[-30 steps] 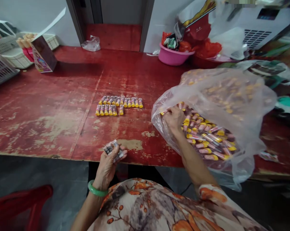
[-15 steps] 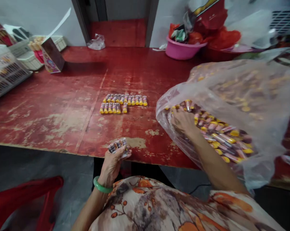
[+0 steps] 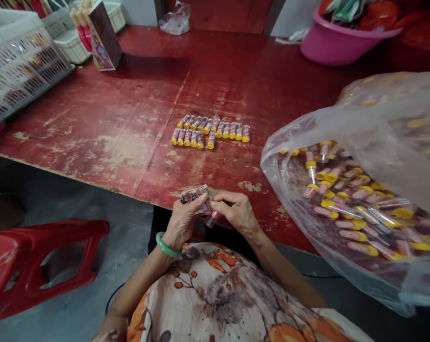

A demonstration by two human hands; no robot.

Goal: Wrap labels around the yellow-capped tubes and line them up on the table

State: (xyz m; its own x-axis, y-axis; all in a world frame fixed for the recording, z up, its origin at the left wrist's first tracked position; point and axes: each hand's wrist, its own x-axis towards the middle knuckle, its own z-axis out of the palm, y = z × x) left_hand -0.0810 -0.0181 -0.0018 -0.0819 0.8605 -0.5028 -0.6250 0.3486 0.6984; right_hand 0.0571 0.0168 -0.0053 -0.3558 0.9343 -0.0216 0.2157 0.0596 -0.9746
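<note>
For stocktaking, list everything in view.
Table: one, red, centre.
Tube rows: two, yellow-ended, tabletop.
Large bag: one, translucent, right.
Bagged tubes: many, pink-yellow, inside.
Small bag: one, clear, far edge.
Basin: one, pink, far right.
Baskets: at least two, white, far left.
Carton: one, dark, beside baskets.
Stool: one, red, left.
Printed sheets: uncountable, multicoloured, left hand.
Held tube: one, clear, right hand.
Bangle: one, green, left wrist.
Shirt: one, multicoloured, below.
Hands: two, bare, centre.

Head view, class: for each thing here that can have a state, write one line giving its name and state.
Left hand, closed on printed sheet
Right hand, pinching a clear tube
Plastic bag, open, yellow-capped tubes showing inside
Table tubes, lined up in two rows
Pink basin, piled above its rim
Green bangle, worn on left wrist
</note>
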